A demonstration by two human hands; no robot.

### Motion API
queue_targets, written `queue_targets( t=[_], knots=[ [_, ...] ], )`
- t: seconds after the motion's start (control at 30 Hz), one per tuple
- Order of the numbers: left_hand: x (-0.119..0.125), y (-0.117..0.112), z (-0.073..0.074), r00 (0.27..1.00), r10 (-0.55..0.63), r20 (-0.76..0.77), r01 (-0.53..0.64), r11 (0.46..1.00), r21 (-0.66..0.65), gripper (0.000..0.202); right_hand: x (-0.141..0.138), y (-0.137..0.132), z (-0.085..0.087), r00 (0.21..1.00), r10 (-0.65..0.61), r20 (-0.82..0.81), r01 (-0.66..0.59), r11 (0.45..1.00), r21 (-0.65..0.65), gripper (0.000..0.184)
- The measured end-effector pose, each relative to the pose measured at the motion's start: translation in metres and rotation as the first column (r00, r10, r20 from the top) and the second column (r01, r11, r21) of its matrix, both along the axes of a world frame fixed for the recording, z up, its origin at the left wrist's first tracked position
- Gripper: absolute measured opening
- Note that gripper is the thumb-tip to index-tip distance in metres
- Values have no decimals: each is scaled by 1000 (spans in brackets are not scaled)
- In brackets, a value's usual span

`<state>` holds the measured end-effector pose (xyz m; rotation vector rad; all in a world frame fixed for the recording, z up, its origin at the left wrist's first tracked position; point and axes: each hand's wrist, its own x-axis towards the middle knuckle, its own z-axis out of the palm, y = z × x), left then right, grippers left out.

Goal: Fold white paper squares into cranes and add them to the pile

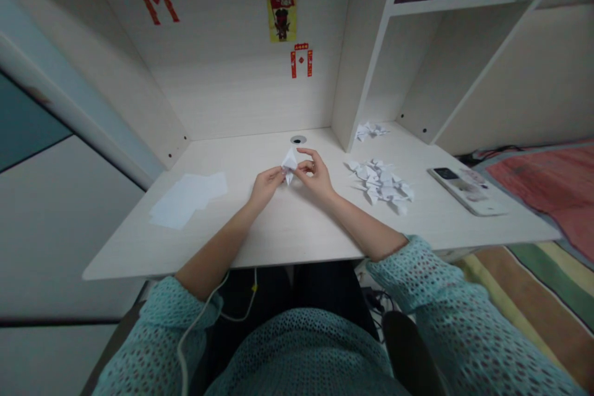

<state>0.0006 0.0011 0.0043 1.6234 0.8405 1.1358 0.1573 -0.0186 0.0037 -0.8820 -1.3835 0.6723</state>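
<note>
Between my two hands, a little above the desk, is a piece of folded white paper [289, 159] with a pointed top and a narrow point below. My left hand [268, 185] pinches its left edge between thumb and fingers. On the other side, my right hand [317, 174] holds the paper's right edge with thumb and fingertips, its index finger raised near the upper tip. To the right lies a pile of small folded white paper pieces [380, 182]. Flat white paper sheets [188, 198] overlap one another at the left.
A white phone [466, 192] lies near the desk's right side. More folded paper pieces [371, 130] sit at the back, beside the upright shelf panel [366, 49]. A round cable hole [298, 140] is set in the desk [139, 253]. A white cable [185, 340] crosses my left sleeve.
</note>
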Motion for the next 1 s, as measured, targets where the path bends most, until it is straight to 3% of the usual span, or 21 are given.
queue_targets(
  t=[0.13, 0.3, 0.4, 0.73, 1.0],
  knots=[
    [3, -3, 1, 997, -36, 67, 43, 993, -112, 39, -1, -3, -1, 998, 37, 41, -38, 999, 9, 50],
    [3, -8, 6, 992, -48, 114, 69, 979, -189, 39, 1, -5, 2, 970, -117, 211, 95, 989, 109, 34],
    [3, -9, 6, 991, -62, 122, 88, 971, -220, 40, 3, -3, 3, 954, -150, 258, 109, 980, 167, 27],
    [3, -6, 2, 987, -63, 147, 95, 971, -220, 43, 7, 3, -3, 960, 7, 279, -33, 996, 87, 24],
    [4, -7, 4, 990, -57, 126, 81, 977, -198, 40, 5, 0, 3, 949, 120, 293, -128, 992, 8, 30]
  ],
)
